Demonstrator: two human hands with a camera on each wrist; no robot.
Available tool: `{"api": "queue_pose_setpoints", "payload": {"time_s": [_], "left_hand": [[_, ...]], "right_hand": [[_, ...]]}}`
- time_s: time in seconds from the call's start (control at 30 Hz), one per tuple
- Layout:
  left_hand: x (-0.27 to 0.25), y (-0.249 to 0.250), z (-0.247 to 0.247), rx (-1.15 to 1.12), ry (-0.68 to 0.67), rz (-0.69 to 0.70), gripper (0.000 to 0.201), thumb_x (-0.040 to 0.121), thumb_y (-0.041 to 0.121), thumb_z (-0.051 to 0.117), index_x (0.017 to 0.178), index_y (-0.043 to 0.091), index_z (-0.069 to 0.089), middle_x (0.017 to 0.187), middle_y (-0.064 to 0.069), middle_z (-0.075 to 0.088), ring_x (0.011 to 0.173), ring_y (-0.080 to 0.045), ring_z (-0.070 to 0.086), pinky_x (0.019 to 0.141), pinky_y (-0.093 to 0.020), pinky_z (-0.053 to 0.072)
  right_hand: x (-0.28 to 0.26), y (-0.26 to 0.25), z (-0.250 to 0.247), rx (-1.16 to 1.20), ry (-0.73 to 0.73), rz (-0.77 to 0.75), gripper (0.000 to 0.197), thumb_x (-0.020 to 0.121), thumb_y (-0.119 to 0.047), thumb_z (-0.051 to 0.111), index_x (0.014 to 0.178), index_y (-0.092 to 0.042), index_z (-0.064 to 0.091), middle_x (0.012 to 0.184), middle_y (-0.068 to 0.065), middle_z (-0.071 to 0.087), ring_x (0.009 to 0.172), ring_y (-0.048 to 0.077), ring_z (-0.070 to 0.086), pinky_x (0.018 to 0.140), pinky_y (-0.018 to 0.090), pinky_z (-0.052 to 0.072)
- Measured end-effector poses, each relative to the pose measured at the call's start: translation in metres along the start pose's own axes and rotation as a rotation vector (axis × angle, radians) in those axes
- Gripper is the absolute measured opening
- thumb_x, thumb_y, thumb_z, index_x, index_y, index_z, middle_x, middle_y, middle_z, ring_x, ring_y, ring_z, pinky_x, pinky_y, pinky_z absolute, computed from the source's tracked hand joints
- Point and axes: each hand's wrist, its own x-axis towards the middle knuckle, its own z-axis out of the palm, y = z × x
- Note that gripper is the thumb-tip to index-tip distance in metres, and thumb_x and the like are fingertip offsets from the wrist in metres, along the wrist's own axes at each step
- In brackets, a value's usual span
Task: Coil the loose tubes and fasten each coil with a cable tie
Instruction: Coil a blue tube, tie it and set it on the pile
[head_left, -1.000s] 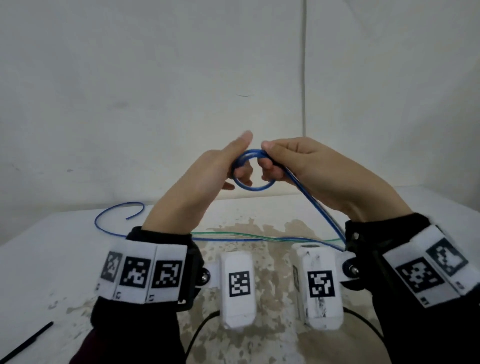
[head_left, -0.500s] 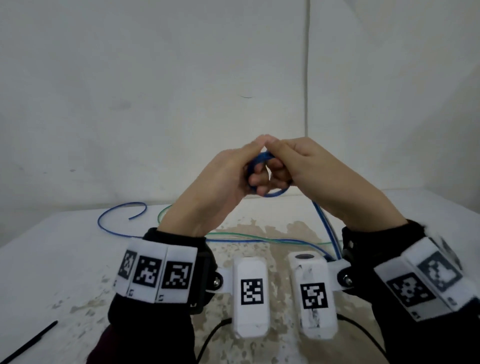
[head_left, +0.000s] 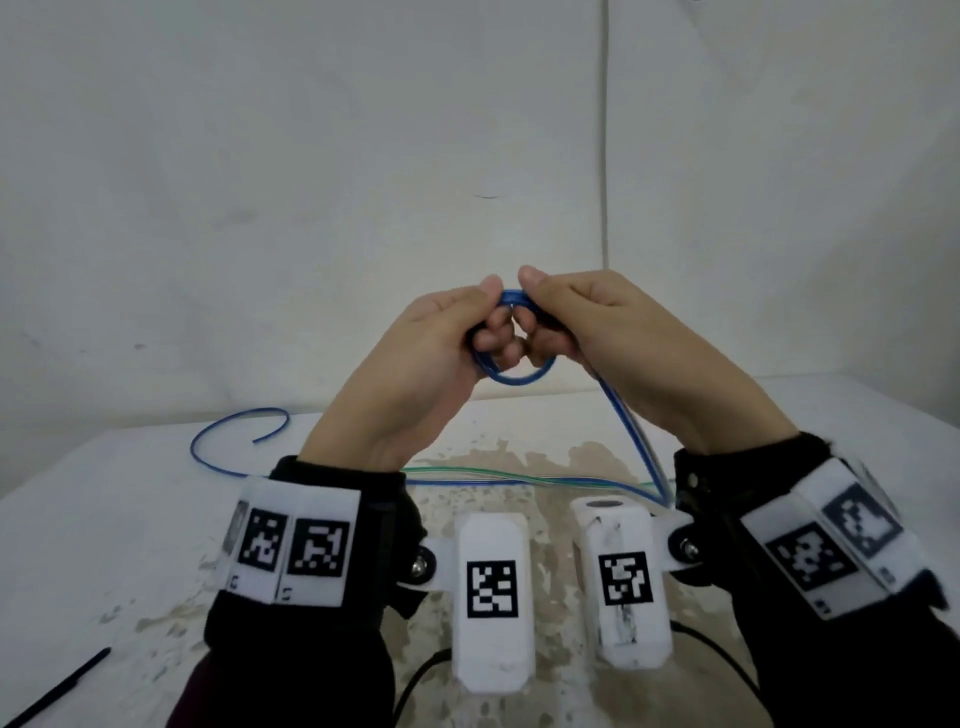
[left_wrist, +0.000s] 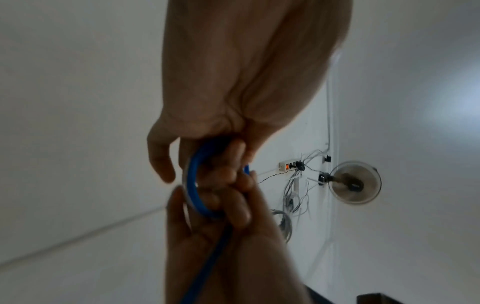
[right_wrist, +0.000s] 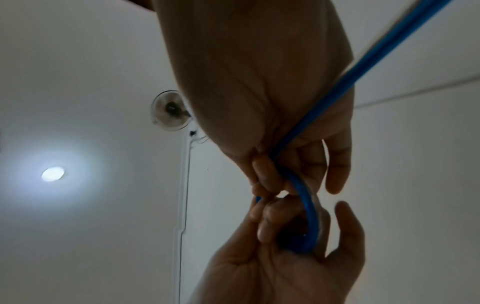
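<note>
Both hands raised above the white, stained counter (head_left: 78, 519), knuckles nearly meeting. Left hand (head_left: 415, 374) with fingers (left_wrist: 228, 174) curled through a small coil of thin blue plastic tube (head_left: 514, 376), thumb pressed on its top. Right hand (head_left: 623, 353) pinching the same coil from the other side, fingers (right_wrist: 265, 174) hooked inside the loop. Lower arc of the coil hanging just below the fingers. From the right-hand fingers, the loose run of blue tube slanting down past the right wrist to the counter, then trailing left under both wrists to a curled free end well left of the left-hand fingers. Thin green tube (head_left: 467, 472) lying alongside it on the counter. Thin black cable tie (head_left: 57, 686) far below and left of the fingers, near the counter edge.
</note>
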Motion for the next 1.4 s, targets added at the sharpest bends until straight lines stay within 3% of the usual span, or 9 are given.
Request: {"api": "queue_pose_setpoints", "payload": {"time_s": [0.07,0.2,0.37,0.5,0.67,0.87,1.03,1.2,1.4], "left_hand": [[0.001,0.003,-0.001,-0.114,0.011,-0.019,0.038,0.102,0.019,0.032,0.066,0.012,0.041,0.055,0.002,0.033,0.055,-0.016,0.041,0.065,-0.024,0.042],[-0.002,0.004,0.002,-0.044,-0.082,-0.119,0.04,0.101,0.024,0.032,0.067,0.008,0.046,0.053,0.002,0.028,0.048,-0.013,0.035,0.055,-0.02,0.038],[-0.001,0.007,0.0,-0.147,0.0,-0.01,0.039,0.102,0.022,0.032,0.065,0.012,0.04,0.053,0.004,0.026,0.048,-0.011,0.03,0.07,-0.027,0.031],[-0.004,0.007,0.004,-0.085,-0.133,-0.091,0.039,0.1,0.022,0.03,0.066,0.01,0.043,0.049,0.004,0.03,0.047,-0.012,0.031,0.051,-0.018,0.036],[-0.004,0.007,0.002,-0.006,0.0,0.028,0.039,0.102,0.026,0.033,0.067,0.01,0.04,0.051,0.008,0.024,0.049,-0.01,0.02,0.054,-0.022,0.019],[-0.006,0.009,0.006,0.044,-0.12,-0.061,0.042,0.099,0.029,0.036,0.06,0.014,0.034,0.05,0.004,0.022,0.046,-0.013,0.026,0.048,-0.018,0.029],[-0.008,0.01,0.002,0.077,-0.041,0.036,0.042,0.1,0.031,0.037,0.061,0.016,0.034,0.054,0.006,0.019,0.05,-0.012,0.016,0.05,-0.022,0.018],[-0.009,0.014,0.001,0.069,-0.129,-0.067,0.042,0.099,0.027,0.039,0.059,0.014,0.036,0.048,0.008,0.024,0.044,-0.011,0.024,0.046,-0.016,0.027],[-0.006,0.009,0.004,-0.127,0.011,0.101,0.04,0.101,0.031,0.034,0.064,0.017,0.031,0.05,0.009,0.02,0.044,-0.008,0.018,0.057,-0.017,0.036]], "right_hand": [[0.002,0.0,-0.001,0.122,-0.027,0.023,0.041,0.102,-0.03,0.036,0.069,-0.011,0.051,0.051,-0.007,0.046,0.057,0.009,0.049,0.068,0.015,0.046],[0.002,0.005,-0.001,0.028,-0.05,0.033,0.042,0.102,-0.033,0.036,0.066,-0.015,0.046,0.048,-0.009,0.04,0.057,0.024,0.052,0.07,0.034,0.047],[-0.001,-0.003,-0.001,0.291,-0.117,0.039,0.038,0.103,-0.026,0.032,0.072,-0.009,0.047,0.052,-0.004,0.041,0.057,0.011,0.047,0.067,0.017,0.047],[-0.002,-0.001,-0.008,0.131,-0.095,0.043,0.039,0.103,-0.028,0.034,0.068,-0.012,0.043,0.051,-0.006,0.03,0.053,0.013,0.034,0.056,0.017,0.038],[0.0,-0.001,0.0,0.168,-0.097,0.031,0.037,0.103,-0.029,0.033,0.075,-0.01,0.049,0.053,-0.004,0.037,0.055,0.012,0.039,0.065,0.02,0.044],[-0.003,-0.001,-0.011,0.163,-0.132,0.047,0.039,0.103,-0.028,0.034,0.068,-0.013,0.045,0.053,-0.005,0.028,0.05,0.011,0.031,0.053,0.014,0.035],[-0.002,-0.004,-0.002,0.204,-0.104,0.038,0.039,0.102,-0.03,0.036,0.068,-0.014,0.046,0.052,-0.007,0.037,0.053,0.01,0.041,0.063,0.019,0.044],[-0.003,-0.006,-0.003,0.136,-0.073,0.049,0.041,0.102,-0.031,0.037,0.065,-0.014,0.043,0.05,-0.009,0.032,0.05,0.01,0.036,0.06,0.022,0.035],[-0.001,-0.007,-0.002,0.345,-0.112,0.03,0.034,0.102,-0.028,0.035,0.076,-0.012,0.051,0.06,-0.001,0.049,0.064,0.012,0.052,0.075,0.02,0.052]]}}
